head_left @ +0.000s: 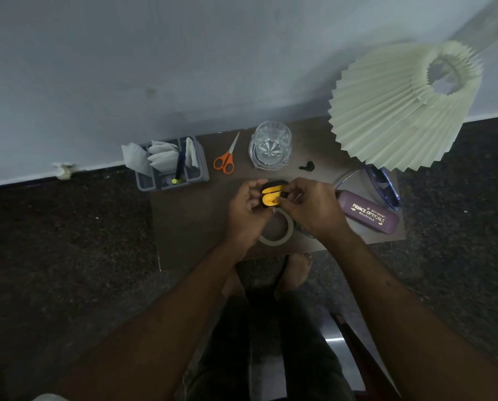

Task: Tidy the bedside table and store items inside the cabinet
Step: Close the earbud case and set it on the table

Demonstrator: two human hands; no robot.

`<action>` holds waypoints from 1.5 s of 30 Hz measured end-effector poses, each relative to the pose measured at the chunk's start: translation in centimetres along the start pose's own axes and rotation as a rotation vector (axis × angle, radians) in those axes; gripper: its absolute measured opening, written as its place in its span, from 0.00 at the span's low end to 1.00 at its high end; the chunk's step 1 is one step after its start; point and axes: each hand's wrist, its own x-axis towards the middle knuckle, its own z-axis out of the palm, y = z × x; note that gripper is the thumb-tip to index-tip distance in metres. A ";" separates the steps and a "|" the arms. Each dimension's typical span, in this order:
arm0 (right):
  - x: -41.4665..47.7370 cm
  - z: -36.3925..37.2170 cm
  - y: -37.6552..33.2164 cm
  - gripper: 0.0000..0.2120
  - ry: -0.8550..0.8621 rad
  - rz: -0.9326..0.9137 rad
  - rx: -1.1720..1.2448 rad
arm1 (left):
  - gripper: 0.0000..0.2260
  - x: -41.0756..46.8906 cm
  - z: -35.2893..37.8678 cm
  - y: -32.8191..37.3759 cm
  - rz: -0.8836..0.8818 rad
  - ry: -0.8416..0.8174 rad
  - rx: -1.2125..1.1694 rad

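Your left hand curls around a black earbud case that lies open and shows its yellow inside. You hold it just above the middle of the brown bedside table. Your right hand pinches a small black piece between thumb and fingertips at the case's right edge; you cannot tell whether that piece is seated in the case. Directly beneath your hands a roll of clear tape lies flat on the table. Behind the case stands a clear cut-glass tumbler, with orange-handled scissors lying just to its left and a loose black earbud to its right. At the table's left rear corner sits a grey divided organizer holding white paper packets and a dark blue pen. To your right lies a purple spectacle case printed PRINCE OPTICALS, with blue-tinted glasses behind it. A cream pleated lampshade looms over the right rear corner.
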 end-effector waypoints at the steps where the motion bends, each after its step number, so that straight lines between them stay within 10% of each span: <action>1: 0.0 0.0 0.1 0.10 -0.006 0.001 -0.007 | 0.24 0.1 0.0 -0.1 0.004 -0.002 -0.006; 9: 0.5 -0.7 1.8 0.03 0.160 0.286 0.254 | 0.24 0.8 -0.3 -1.4 -0.047 -0.033 -0.015; 25: 7.5 -0.1 4.2 0.17 0.170 0.461 -0.107 | 0.27 1.8 0.6 -2.2 -0.120 -0.099 0.026; 45: 1.7 -2.5 1.3 0.06 0.067 0.142 0.345 | 0.25 2.8 1.4 -0.6 -0.074 -0.093 0.046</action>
